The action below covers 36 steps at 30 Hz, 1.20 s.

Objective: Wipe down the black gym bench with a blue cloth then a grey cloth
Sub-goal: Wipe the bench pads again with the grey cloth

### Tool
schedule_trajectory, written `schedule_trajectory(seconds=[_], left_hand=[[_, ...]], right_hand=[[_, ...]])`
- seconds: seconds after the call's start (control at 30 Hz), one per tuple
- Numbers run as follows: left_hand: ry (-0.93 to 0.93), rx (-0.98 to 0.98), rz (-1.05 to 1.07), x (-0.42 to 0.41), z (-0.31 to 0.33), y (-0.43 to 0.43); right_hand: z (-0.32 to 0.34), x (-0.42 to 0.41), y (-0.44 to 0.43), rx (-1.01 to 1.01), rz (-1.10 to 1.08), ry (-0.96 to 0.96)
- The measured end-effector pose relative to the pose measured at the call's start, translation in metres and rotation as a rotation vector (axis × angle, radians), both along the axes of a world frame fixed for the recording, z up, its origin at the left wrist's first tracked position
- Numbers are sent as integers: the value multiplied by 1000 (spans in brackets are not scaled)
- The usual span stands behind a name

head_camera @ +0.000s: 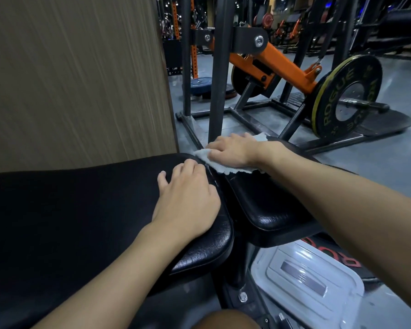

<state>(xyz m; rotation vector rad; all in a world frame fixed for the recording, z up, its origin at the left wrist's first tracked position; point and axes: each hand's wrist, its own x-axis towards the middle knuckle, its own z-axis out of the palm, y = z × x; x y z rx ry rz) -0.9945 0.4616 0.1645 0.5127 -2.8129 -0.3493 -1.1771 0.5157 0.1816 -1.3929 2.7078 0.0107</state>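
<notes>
The black gym bench has two padded sections: a long pad (69, 210) on the left and a smaller seat pad (266, 200) on the right, with a narrow gap between them. My right hand (233, 150) presses flat on a pale grey cloth (214, 166) at the far end of the seat pad, by the gap. The cloth sticks out around the hand on both sides. My left hand (188, 200) rests palm down on the end of the long pad, fingers spread, holding nothing. No blue cloth is in view.
A wood-grain panel (76, 74) stands close on the left behind the bench. Beyond the bench is an orange and black plate-loaded machine (278, 65) with a Rogue weight plate (347, 96) on a grey floor. A white plastic container (306, 281) sits below the seat pad.
</notes>
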Motion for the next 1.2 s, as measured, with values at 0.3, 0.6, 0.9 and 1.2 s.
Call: schedule_trajectory(seconds=[0.3, 0.6, 0.9, 1.2], left_hand=[[15, 47, 12, 4, 3, -1], [-18, 21, -8, 7, 4, 2], [-51, -14, -30, 5, 0, -1], [-29, 36, -22, 2, 3, 2]], right_hand=[[-9, 57, 52, -85, 181, 87], [-27, 112, 135, -160, 302, 250], [-9, 58, 136, -111, -68, 30], [-13, 30, 94, -60, -224, 37]])
